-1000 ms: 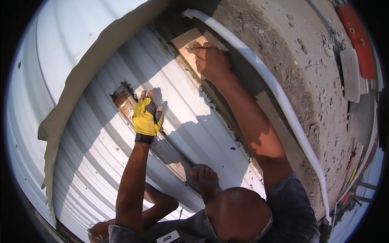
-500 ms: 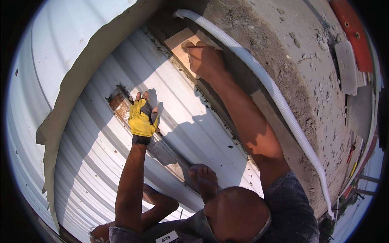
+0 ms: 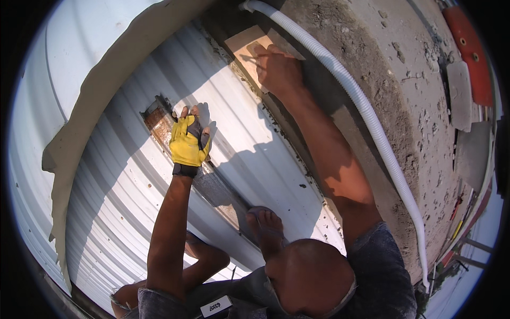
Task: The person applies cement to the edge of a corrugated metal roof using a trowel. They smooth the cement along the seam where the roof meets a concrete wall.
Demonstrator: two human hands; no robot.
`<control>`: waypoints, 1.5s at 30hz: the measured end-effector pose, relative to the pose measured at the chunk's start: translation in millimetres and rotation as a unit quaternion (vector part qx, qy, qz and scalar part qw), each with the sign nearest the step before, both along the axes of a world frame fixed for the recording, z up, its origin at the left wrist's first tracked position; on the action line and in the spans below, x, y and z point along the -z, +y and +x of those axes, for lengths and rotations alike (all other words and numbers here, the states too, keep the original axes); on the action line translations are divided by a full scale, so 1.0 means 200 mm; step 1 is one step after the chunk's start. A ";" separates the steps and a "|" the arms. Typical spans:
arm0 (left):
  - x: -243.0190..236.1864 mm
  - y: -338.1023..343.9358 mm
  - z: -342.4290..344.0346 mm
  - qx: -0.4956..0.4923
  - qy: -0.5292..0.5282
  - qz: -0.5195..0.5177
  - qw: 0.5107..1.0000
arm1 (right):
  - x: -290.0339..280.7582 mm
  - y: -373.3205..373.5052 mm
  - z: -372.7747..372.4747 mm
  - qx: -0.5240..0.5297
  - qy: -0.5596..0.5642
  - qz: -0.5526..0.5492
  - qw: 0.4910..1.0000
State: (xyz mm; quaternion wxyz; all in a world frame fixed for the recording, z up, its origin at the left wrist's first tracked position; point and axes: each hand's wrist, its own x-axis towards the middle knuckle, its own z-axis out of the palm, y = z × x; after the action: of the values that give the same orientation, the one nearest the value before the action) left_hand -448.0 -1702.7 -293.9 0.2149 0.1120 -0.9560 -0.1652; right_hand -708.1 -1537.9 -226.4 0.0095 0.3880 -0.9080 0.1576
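Note:
My right hand (image 3: 280, 73) is closed round the handle of a flat, pale wooden float (image 3: 244, 42). The float's board lies against a strip of damp grey mortar (image 3: 342, 119) beside the metal sheeting. My left hand (image 3: 187, 139) wears a yellow and black glove with bare fingertips. Its fingers are stretched out, and it rests on or just over a long, rusty metal channel (image 3: 158, 121) that is stained with mortar. What lies under the palm is hidden.
Ribbed white metal sheeting (image 3: 249, 175) spreads under my feet. A white corrugated hose (image 3: 366, 109) curves along the rough mortar wall (image 3: 425, 122) at right. To the left stands a jagged-edged grey strip (image 3: 85, 111). A red piece with holes (image 3: 467, 53) sits at upper right.
The float and my right hand appear slightly higher and further right, while the whole view has also shifted a little. My left hand stays at the channel.

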 end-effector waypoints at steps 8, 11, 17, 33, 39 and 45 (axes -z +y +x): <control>-0.03 -0.01 0.01 -0.032 -0.006 0.000 0.999 | -0.13 0.62 0.43 0.027 -0.054 0.012 0.998; -0.01 0.00 0.05 -0.041 -0.015 -0.012 0.999 | -0.21 0.46 0.39 0.024 -0.066 -0.044 0.997; 0.03 0.00 0.05 -0.012 -0.021 -0.004 1.000 | -0.14 0.06 0.09 0.025 -0.046 0.104 0.993; 0.05 -0.01 0.05 -0.047 -0.065 -0.050 0.996 | -0.11 1.35 0.83 -0.001 0.017 0.015 1.000; 0.05 0.00 0.01 -0.028 -0.042 -0.026 0.998 | -0.15 0.18 0.13 0.041 0.028 0.045 0.998; 0.13 -0.03 0.04 -0.017 -0.003 -0.022 1.000 | -0.09 0.46 0.26 0.018 -0.020 0.114 0.993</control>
State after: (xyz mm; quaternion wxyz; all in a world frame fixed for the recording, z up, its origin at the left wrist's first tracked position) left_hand -439.1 -1709.3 -319.0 0.2168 0.1237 -0.9581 -0.1405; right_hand -656.0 -1445.4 -208.3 -0.0497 0.3670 -0.9269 0.0605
